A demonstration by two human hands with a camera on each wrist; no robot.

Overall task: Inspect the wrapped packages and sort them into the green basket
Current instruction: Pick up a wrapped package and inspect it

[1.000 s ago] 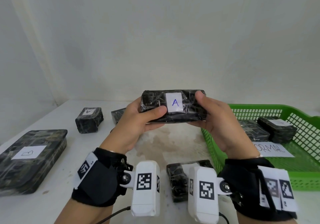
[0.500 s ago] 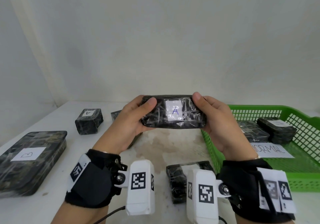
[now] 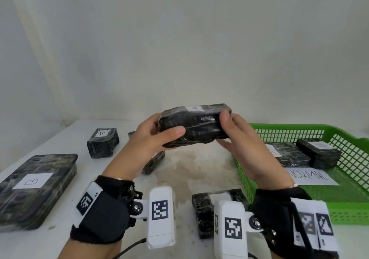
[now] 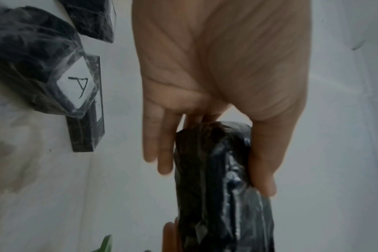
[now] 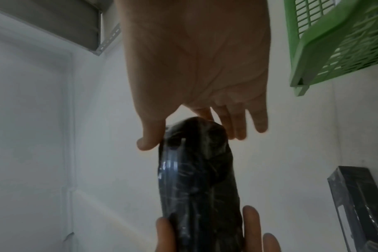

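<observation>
Left hand [image 3: 148, 142] and right hand [image 3: 242, 138] grip the wrapped package [image 3: 196, 126] by its ends, raised left of the green basket [image 3: 349, 138]. Basket sheet [image 3: 310, 176] reads "NORMAL".

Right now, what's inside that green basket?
In the green basket lie two black wrapped packages and a paper sign reading NORMAL. The right hand hides its near-left corner.

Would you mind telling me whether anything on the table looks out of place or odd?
Only one thing: a brownish stain discolours the white table under the held package. The wrapped packages look intact and the green basket sits level.
</observation>
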